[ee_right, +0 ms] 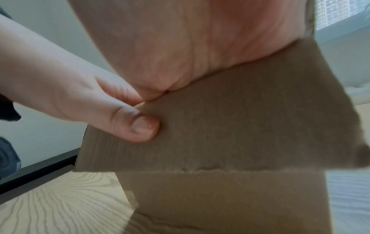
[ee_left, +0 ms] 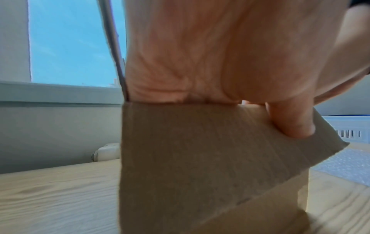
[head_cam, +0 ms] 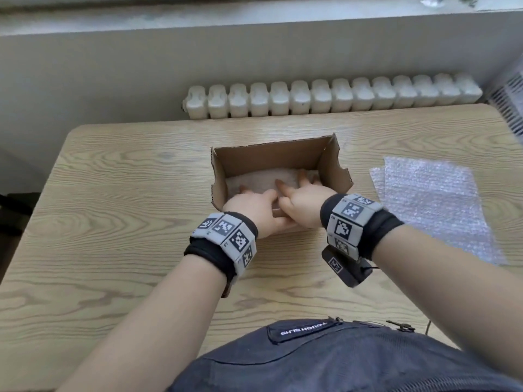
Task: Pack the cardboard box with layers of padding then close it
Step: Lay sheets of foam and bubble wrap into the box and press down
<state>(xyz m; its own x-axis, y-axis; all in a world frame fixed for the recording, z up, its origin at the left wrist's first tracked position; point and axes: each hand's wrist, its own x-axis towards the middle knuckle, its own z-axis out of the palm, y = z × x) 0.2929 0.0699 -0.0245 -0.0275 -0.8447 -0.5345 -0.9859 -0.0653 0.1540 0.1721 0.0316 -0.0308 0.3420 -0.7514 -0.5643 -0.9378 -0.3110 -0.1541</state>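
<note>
Open brown cardboard box (head_cam: pixel 271 162) upright near middle of wooden table, top flaps unfolded, right flap (head_cam: pixel 338 162) notched and standing up. White padding sheet (head_cam: pixel 254 181) lying flat on box floor. Two clear bubble-wrap sheets (head_cam: pixel 433 205) stacked flat on table right of box, apart from it.

The cardboard box (head_cam: pixel 271 162) stands open near the middle of the table (head_cam: pixel 113 193), toward its far edge. A sheet of padding (head_cam: pixel 254 179) lies in the box's bottom, with the left hand (head_cam: pixel 252 205) and right hand (head_cam: pixel 302 198) reaching in over the near wall onto it. Bubble wrap sheets (head_cam: pixel 430 205) lie stacked on the table to the box's right, near the right edge. A radiator (head_cam: pixel 334 97) stands behind the table's far edge.
</note>
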